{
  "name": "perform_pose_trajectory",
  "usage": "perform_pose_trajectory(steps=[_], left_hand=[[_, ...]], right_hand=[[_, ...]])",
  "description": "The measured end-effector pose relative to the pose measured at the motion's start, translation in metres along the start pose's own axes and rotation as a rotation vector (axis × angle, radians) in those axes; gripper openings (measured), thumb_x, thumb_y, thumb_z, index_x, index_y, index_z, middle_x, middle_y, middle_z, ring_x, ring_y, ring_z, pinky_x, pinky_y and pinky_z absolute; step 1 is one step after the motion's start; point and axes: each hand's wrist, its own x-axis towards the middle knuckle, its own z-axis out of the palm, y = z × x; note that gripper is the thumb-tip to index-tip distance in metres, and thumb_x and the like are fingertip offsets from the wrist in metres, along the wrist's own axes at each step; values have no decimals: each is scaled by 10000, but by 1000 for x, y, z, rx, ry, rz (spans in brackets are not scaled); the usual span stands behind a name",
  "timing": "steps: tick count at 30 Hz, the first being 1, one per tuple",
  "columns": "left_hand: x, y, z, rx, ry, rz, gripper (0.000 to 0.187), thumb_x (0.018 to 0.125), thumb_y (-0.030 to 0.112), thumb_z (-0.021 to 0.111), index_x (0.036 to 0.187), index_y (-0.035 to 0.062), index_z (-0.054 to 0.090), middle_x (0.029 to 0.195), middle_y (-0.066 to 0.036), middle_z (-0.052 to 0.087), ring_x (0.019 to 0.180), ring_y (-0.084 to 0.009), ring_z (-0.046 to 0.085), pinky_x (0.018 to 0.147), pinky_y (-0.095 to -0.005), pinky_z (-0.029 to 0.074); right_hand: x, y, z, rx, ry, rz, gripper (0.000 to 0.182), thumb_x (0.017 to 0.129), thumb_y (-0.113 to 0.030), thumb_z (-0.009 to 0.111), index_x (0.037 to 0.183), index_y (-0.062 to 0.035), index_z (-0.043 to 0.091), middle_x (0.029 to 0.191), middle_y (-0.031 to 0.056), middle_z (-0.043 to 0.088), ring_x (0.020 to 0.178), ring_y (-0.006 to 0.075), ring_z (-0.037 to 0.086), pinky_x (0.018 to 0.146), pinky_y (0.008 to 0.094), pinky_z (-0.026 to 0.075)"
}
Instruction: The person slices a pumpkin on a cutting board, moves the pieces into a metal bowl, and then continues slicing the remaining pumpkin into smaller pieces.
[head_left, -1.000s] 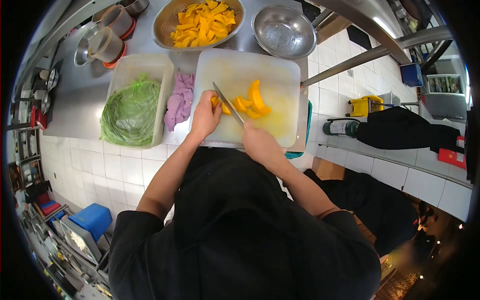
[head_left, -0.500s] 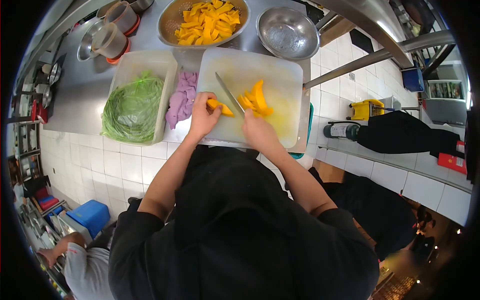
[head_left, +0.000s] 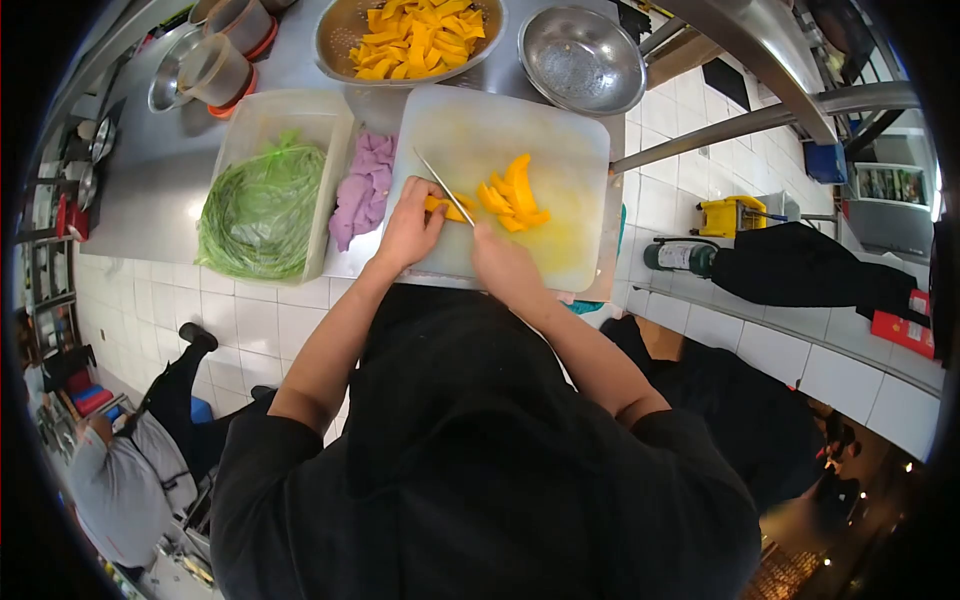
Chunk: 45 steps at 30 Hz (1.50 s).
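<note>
My left hand (head_left: pixel 410 228) is closed on a yellow-orange piece of what looks like pumpkin (head_left: pixel 448 210), pressing it to the white cutting board (head_left: pixel 560 140). In my right hand (head_left: pixel 506 264) is the handle of a kitchen knife (head_left: pixel 442 183). Its blade slants across the board, right over the held piece and close to my left fingertips. Just right of the blade lies a small heap of cut orange slices (head_left: pixel 515 195). A crumpled purple cloth (head_left: pixel 364 192) sits at the board's left side.
Behind the board stand a colander (head_left: pixel 333 52) full of orange pieces and a metal bowl (head_left: pixel 584 62). Left of the cloth, a plastic tub (head_left: pixel 341 125) holds bagged greens (head_left: pixel 265 212). Plastic containers (head_left: pixel 212 72) stand at the back left. Another person (head_left: pixel 125 490) is behind me, left.
The knife has shifted left from beside the slices onto the piece under my left hand, its blade now seen edge-on. The person behind on the left has moved, a leg now stretched out.
</note>
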Motion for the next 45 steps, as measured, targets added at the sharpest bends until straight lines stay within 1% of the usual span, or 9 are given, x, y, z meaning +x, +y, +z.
perform_pose_trajectory(steps=[2,5,8,20,24,29,33,38,45], left_hand=[[4,-13,-3,204,-29,202,230,957,61,701,1150,27,580,1142,-152,559,940,-319,628,803,-392,543],[-5,6,-6,572,154,388,227,935,137,728,1140,73,655,1158,-123,605,1097,-335,586,955,-463,472],[-12,-4,-10,686,121,465,225,926,168,738,1136,103,692,1169,-67,641,1123,-292,587,984,-462,452],[-10,-5,-9,686,67,532,196,933,144,691,1126,117,712,1223,-4,676,1191,-236,593,1024,-447,429],[-9,-7,-11,653,68,527,208,925,138,692,1131,115,716,1211,1,684,1186,-237,597,1024,-433,427],[-4,-20,-19,529,54,563,220,851,63,725,1070,85,736,1154,-44,712,1098,-272,645,952,-415,513],[-2,-22,-19,526,85,592,230,820,28,729,1045,74,746,1125,-54,721,1059,-273,664,919,-411,550],[-4,-19,-20,542,83,623,274,801,-13,717,1064,55,749,1123,-71,719,1053,-277,673,912,-403,560],[0,-18,-20,569,67,649,282,781,0,698,1051,65,748,1116,-30,721,1051,-246,668,898,-371,565]], right_hand=[[16,-8,-10,-46,-56,94,271,1007,-173,502,1206,12,487,874,274,731,839,491,723,774,607,558],[18,0,-17,-39,-47,90,278,1005,-161,500,1222,12,488,892,267,737,830,487,724,776,612,556],[14,5,-25,-63,-34,101,270,1003,-149,504,1212,21,491,872,271,733,826,482,725,765,606,559],[-42,-28,-58,-83,-118,16,176,957,-51,500,1119,16,482,794,263,710,792,470,727,726,607,558],[-18,-10,-16,-23,-18,-82,176,964,-59,496,1120,20,479,835,282,718,831,493,724,753,617,558],[29,-21,-16,1,-43,45,197,976,-84,498,1132,35,484,864,298,713,840,516,706,757,622,548],[-2,-24,-40,35,-12,-53,197,978,-107,503,1111,35,470,830,333,683,815,526,685,761,626,524],[-28,-38,-62,-41,-165,-14,233,952,-66,535,1153,45,492,833,289,705,800,489,713,733,597,561],[20,-11,6,20,4,-64,258,966,-91,543,1180,45,494,820,299,708,813,506,712,729,612,558]])
